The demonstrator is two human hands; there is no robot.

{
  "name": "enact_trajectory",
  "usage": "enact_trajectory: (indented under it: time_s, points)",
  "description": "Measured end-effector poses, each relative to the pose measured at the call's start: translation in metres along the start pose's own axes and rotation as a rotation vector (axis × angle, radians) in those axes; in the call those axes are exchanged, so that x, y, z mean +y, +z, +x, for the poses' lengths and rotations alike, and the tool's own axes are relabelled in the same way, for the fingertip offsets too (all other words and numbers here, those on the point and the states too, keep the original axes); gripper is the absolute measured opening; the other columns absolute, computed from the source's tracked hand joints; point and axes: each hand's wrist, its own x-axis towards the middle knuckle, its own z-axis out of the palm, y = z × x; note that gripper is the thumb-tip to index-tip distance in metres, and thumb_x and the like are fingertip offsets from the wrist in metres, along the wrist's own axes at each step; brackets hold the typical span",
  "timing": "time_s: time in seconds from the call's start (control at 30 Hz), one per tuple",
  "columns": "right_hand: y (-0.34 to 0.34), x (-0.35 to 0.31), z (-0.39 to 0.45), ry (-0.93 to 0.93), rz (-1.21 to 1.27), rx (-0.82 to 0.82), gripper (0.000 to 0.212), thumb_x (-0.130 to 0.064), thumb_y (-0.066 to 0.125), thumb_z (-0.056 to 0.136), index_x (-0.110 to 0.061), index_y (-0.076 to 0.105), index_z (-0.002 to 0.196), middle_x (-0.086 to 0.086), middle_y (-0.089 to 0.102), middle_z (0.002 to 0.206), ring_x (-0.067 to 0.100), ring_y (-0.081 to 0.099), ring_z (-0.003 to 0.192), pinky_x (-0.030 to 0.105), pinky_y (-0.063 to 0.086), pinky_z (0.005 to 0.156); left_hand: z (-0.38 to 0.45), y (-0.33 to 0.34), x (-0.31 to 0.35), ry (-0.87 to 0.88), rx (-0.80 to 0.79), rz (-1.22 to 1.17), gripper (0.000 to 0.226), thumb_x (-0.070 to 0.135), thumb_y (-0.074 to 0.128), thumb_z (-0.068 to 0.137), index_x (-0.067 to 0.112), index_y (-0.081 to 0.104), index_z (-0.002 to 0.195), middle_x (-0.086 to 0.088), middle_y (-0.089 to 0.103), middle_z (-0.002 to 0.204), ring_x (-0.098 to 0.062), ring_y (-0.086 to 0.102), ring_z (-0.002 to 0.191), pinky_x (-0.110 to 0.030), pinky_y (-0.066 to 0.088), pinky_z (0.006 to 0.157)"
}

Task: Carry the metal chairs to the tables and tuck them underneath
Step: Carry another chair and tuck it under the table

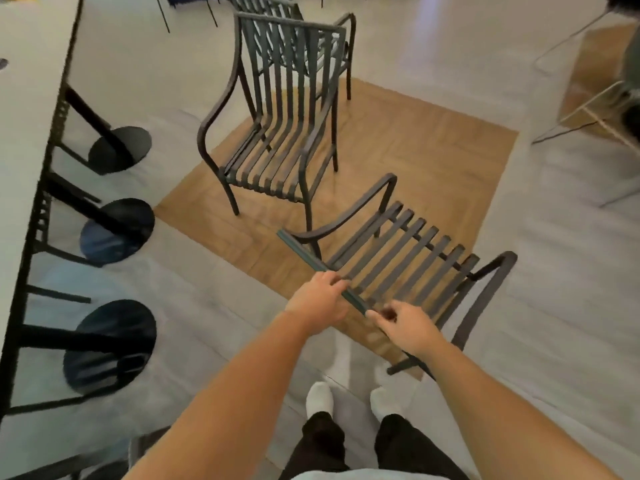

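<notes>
Head view looks down on a dark metal slatted armchair (408, 258) standing just in front of the person, its back toward them and its seat slats running away toward the upper right. The chair's top back rail (311, 258) runs diagonally from upper left to lower right. The left hand (320, 297) is closed over that rail near its middle, fingers wrapped across the top. The right hand (405, 327) sits at the rail's lower end with fingers curled and the fingertips touching the bar; whether it fully grips cannot be told. The chair stands partly on an inlaid wood-toned floor panel (433, 140) and partly on the pale grey floor (554, 306).

Beyond it, on the same wood panel, a second metal armchair (277, 133) of the same kind stands upright, its seat facing the person, with a third chair (332, 46) close behind it. Along the left edge runs a white table (27, 116) with black round pedestal bases (119, 150) beneath it. The person's white socks (320, 398) and dark trousers (325, 441) show at the bottom. Thin light-coloured chair legs (588, 109) show at the far right.
</notes>
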Motion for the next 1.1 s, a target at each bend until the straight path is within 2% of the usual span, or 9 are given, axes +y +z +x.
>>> enact_trajectory:
  time_s: [0.1, 0.17, 0.27, 0.4, 0.57, 0.7, 0.83, 1.1]
  points:
    - [0.016, 0.004, -0.005, 0.049, 0.025, -0.001, 0.052, -0.078, 0.054, 0.087, -0.027, 0.060, 0.092, -0.004, 0.065, 0.086, 0.014, 0.062, 0.076, 0.033, 0.052, 0.062, 0.017, 0.002, -0.016, 0.131, -0.024, 0.121, 0.063, 0.034, 0.067, 0.099, 0.026, 0.042, 0.156, -0.003, 0.041, 0.157, -0.025, 0.034, 0.146, -0.042, 0.037, 0.119]
    - [0.027, 0.008, -0.008, 0.085, 0.066, 0.014, 0.052, -0.078, 0.058, 0.085, -0.026, 0.059, 0.091, 0.000, 0.063, 0.085, 0.017, 0.065, 0.074, 0.041, 0.057, 0.069, 0.030, 0.001, -0.024, 0.208, -0.053, 0.200, 0.063, 0.031, 0.069, 0.099, 0.025, 0.043, 0.156, -0.004, 0.042, 0.156, -0.027, 0.034, 0.146, -0.043, 0.033, 0.120]
    - [0.038, 0.015, -0.006, 0.133, 0.038, 0.013, 0.045, -0.068, 0.059, 0.090, -0.025, 0.059, 0.106, -0.003, 0.059, 0.098, 0.016, 0.066, 0.084, 0.044, 0.057, 0.080, 0.054, -0.006, -0.031, 0.248, -0.133, 0.279, 0.055, 0.028, 0.063, 0.102, 0.023, 0.046, 0.154, -0.006, 0.047, 0.154, -0.030, 0.038, 0.145, -0.046, 0.029, 0.122]
    - [0.044, 0.020, 0.001, 0.196, -0.049, 0.029, 0.029, -0.046, 0.061, 0.096, -0.025, 0.058, 0.116, -0.002, 0.061, 0.104, 0.019, 0.062, 0.093, 0.040, 0.054, 0.082, 0.080, -0.009, -0.034, 0.280, -0.219, 0.347, 0.047, 0.036, 0.060, 0.102, 0.022, 0.053, 0.146, -0.005, 0.057, 0.141, -0.030, 0.051, 0.132, -0.046, 0.038, 0.115]
    - [0.050, 0.025, 0.011, 0.256, -0.123, 0.031, 0.032, -0.038, 0.060, 0.097, -0.026, 0.059, 0.126, -0.001, 0.067, 0.110, 0.024, 0.065, 0.100, 0.037, 0.053, 0.082, 0.102, -0.007, -0.036, 0.311, -0.294, 0.419, 0.037, 0.034, 0.061, 0.101, 0.023, 0.059, 0.136, -0.003, 0.060, 0.128, -0.028, 0.060, 0.119, -0.043, 0.048, 0.101]
    - [0.052, 0.027, 0.016, 0.255, -0.132, 0.014, 0.030, -0.039, 0.059, 0.098, -0.028, 0.061, 0.126, -0.003, 0.067, 0.106, 0.023, 0.065, 0.096, 0.040, 0.056, 0.085, 0.105, -0.002, -0.036, 0.294, -0.287, 0.476, 0.026, 0.032, 0.055, 0.102, 0.027, 0.064, 0.126, -0.001, 0.065, 0.116, -0.026, 0.065, 0.106, -0.041, 0.053, 0.087]
    - [0.053, 0.029, 0.018, 0.256, -0.140, 0.000, 0.030, -0.037, 0.059, 0.098, -0.029, 0.061, 0.126, -0.003, 0.067, 0.103, 0.023, 0.065, 0.093, 0.040, 0.057, 0.085, 0.103, -0.001, -0.036, 0.297, -0.267, 0.509, 0.022, 0.030, 0.053, 0.103, 0.029, 0.067, 0.120, 0.001, 0.070, 0.103, -0.024, 0.067, 0.095, -0.040, 0.057, 0.082]
    - [0.050, 0.033, 0.012, 0.213, -0.113, -0.008, 0.046, -0.034, 0.061, 0.097, -0.034, 0.052, 0.142, -0.003, 0.069, 0.117, 0.022, 0.067, 0.101, 0.040, 0.057, 0.090, 0.092, 0.000, -0.027, 0.265, -0.231, 0.526, 0.023, 0.025, 0.054, 0.104, 0.029, 0.068, 0.123, 0.001, 0.072, 0.104, -0.024, 0.069, 0.099, -0.040, 0.056, 0.087]
